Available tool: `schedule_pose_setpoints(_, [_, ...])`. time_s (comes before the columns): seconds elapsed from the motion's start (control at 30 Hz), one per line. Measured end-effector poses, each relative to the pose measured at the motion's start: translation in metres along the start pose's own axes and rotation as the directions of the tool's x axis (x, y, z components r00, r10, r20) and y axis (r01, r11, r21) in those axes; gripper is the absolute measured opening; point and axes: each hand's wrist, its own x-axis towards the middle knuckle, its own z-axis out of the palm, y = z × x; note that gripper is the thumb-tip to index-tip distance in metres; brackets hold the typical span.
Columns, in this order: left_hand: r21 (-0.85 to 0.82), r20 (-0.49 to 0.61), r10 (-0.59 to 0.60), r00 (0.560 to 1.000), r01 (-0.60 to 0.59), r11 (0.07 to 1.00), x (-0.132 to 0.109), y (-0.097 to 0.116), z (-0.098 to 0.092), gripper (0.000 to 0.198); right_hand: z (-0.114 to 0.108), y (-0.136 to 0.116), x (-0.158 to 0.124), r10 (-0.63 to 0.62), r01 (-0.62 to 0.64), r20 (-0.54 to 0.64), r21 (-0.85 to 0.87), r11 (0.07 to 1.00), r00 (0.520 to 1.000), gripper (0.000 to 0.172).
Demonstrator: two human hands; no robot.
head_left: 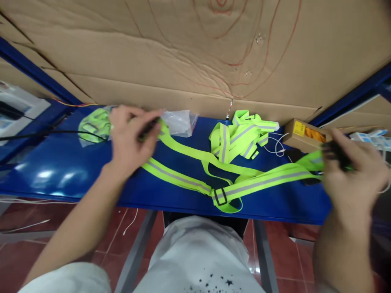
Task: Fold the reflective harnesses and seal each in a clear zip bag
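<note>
A neon-yellow reflective strap (pixel 189 179) with a grey stripe and a black slide buckle (pixel 220 196) lies stretched across the blue table (pixel 61 175). My left hand (pixel 130 136) is closed on the strap's left end, fingers pinched round a dark clip. My right hand (pixel 354 173) is closed on the right end, gripping another dark clip; it is blurred by motion. Between them the strap sags in a loop near the table's front edge.
A bundled second reflective strap (pixel 241 136) lies at the back middle. A bagged one (pixel 91 126) sits back left beside a clear plastic bag (pixel 180 122). A small cardboard box (pixel 304 134) and white cable (pixel 276 146) are back right. Cardboard sheet (pixel 183 49) stands behind.
</note>
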Motion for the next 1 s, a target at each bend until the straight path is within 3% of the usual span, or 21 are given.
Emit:
schedule_pose_setpoints(0.07, [-0.004,0.114,0.227,0.967,-0.228,0.974,0.001,0.024,0.023,0.031,0.019,-0.047,0.004,-0.179,0.172,0.082,0.085,0.981,0.980,0.055])
schedule_pose_setpoints(0.13, [-0.170,0.242,0.312,0.919,-0.276,0.946,-0.002,0.047,0.048,0.032,0.041,-0.089,0.001,-0.294,0.280,0.178,0.098,0.955,0.939,0.057])
schedule_pose_setpoints(0.17, [-0.220,0.350,0.298,0.888,-0.232,0.948,-0.006,0.057,0.060,0.038,0.052,-0.107,-0.003,-0.332,0.307,0.210,0.143,0.941,0.920,0.059])
schedule_pose_setpoints(0.23, [-0.155,0.550,0.133,0.825,-0.056,0.986,-0.018,0.075,0.081,0.048,0.071,-0.131,-0.014,-0.366,0.301,0.287,0.247,0.921,0.885,0.066])
schedule_pose_setpoints(0.3, [-0.088,0.619,0.016,0.785,0.049,0.995,-0.031,0.088,0.094,0.052,0.084,-0.143,-0.029,-0.364,0.286,0.351,0.256,0.924,0.862,0.071])
schedule_pose_setpoints(0.47, [0.019,0.599,-0.137,0.789,0.157,0.987,-0.049,0.100,0.098,0.055,0.090,-0.142,-0.050,-0.363,0.303,0.381,0.209,0.930,0.850,0.076])
schedule_pose_setpoints(0.63, [0.027,0.627,-0.132,0.768,0.148,0.989,-0.050,0.101,0.097,0.060,0.091,-0.141,-0.049,-0.296,0.255,0.378,0.156,0.954,0.877,0.077])
schedule_pose_setpoints(0.73, [0.009,0.610,-0.173,0.773,0.212,0.977,-0.052,0.103,0.099,0.060,0.093,-0.144,-0.049,-0.281,0.243,0.380,0.144,0.959,0.882,0.075])
schedule_pose_setpoints(0.87, [-0.131,0.589,-0.174,0.789,0.306,0.943,-0.058,0.102,0.104,0.076,0.093,-0.148,-0.052,-0.305,0.267,0.389,0.149,0.952,0.869,0.069])
schedule_pose_setpoints(1.0, [-0.294,0.564,-0.109,0.818,0.322,0.900,-0.066,0.100,0.106,0.094,0.094,-0.150,-0.053,-0.267,0.254,0.409,0.087,0.963,0.873,0.070])
